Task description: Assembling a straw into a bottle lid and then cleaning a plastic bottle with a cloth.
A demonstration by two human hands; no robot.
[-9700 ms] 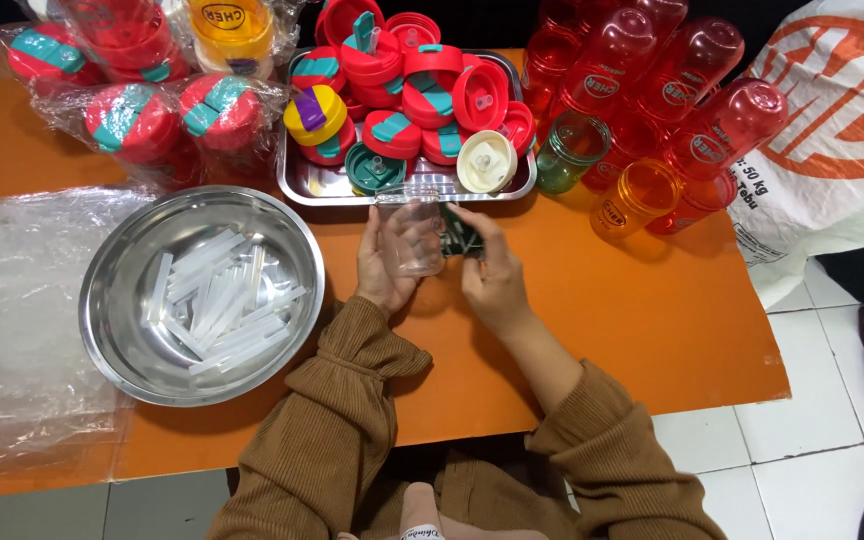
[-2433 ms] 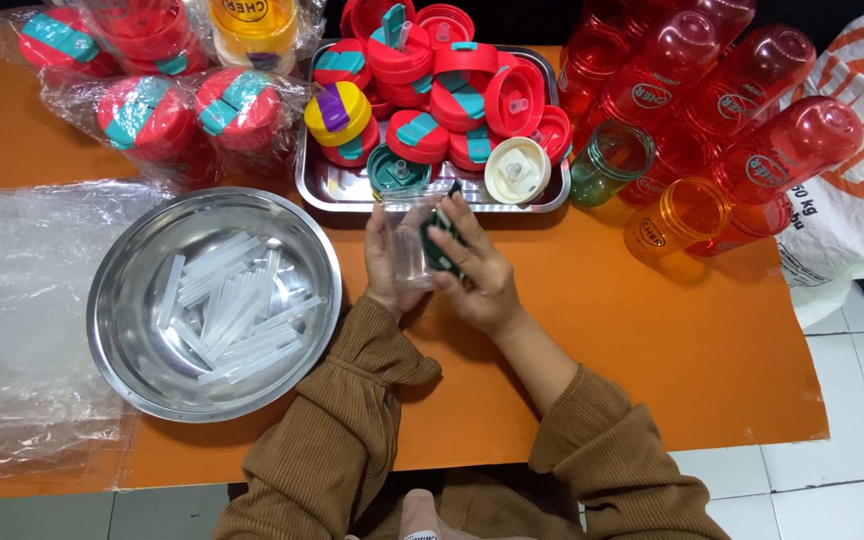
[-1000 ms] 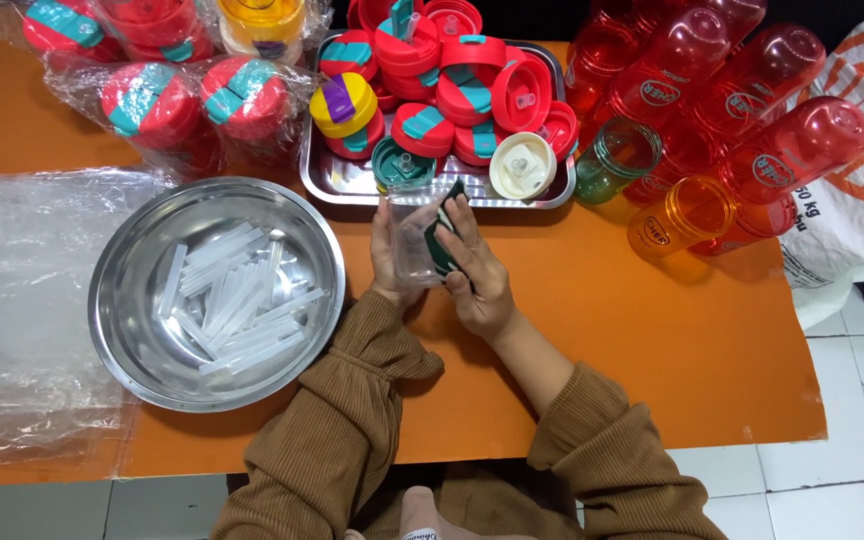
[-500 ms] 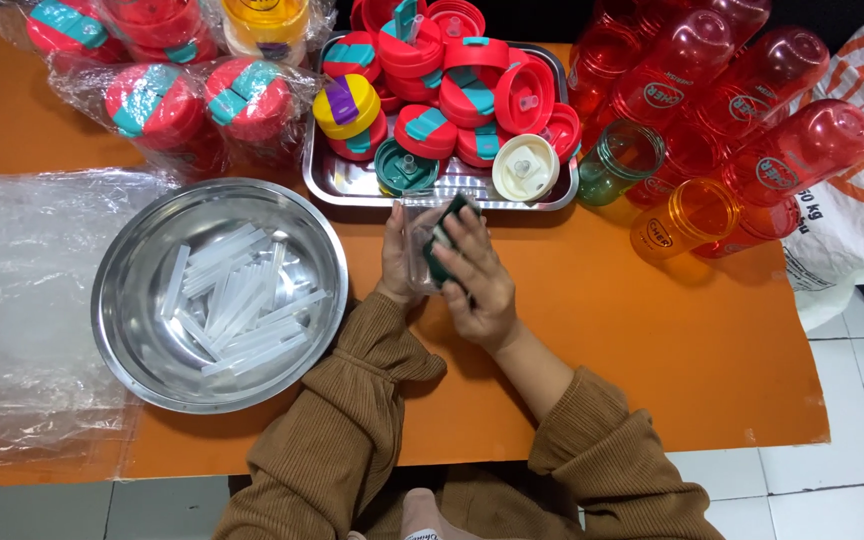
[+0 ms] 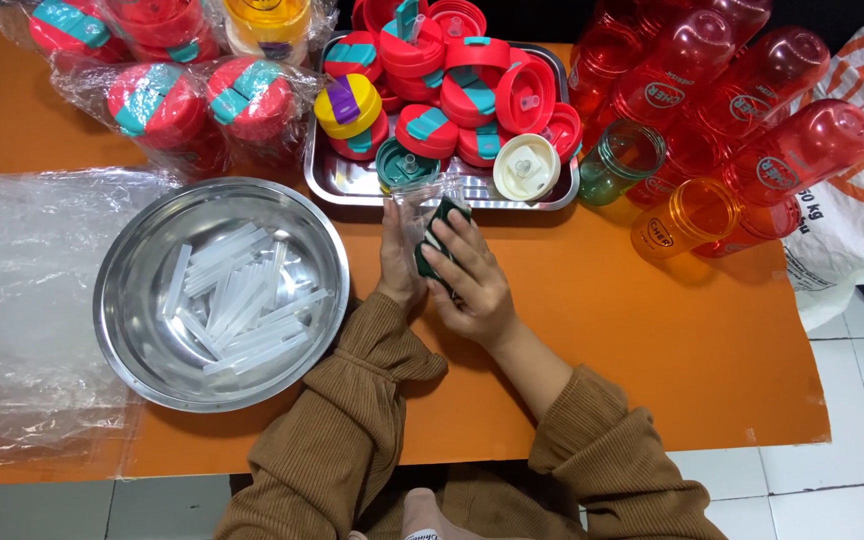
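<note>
We see both hands meeting over the orange desk (image 5: 592,330). The left hand (image 5: 399,262) has its grip closed on a small clear plastic bag (image 5: 418,205), and the right hand (image 5: 470,282) has its grip closed around a dark green lid (image 5: 434,245) at the bag's mouth. Just beyond the hands sits a steel tray (image 5: 352,180) heaped with red and teal lids. To the left rests a steel bowl (image 5: 132,300) of clear plastic straws (image 5: 237,300), beside a sheet of clear plastic (image 5: 22,300). Red tumblers (image 5: 732,90) are stacked to the right.
</note>
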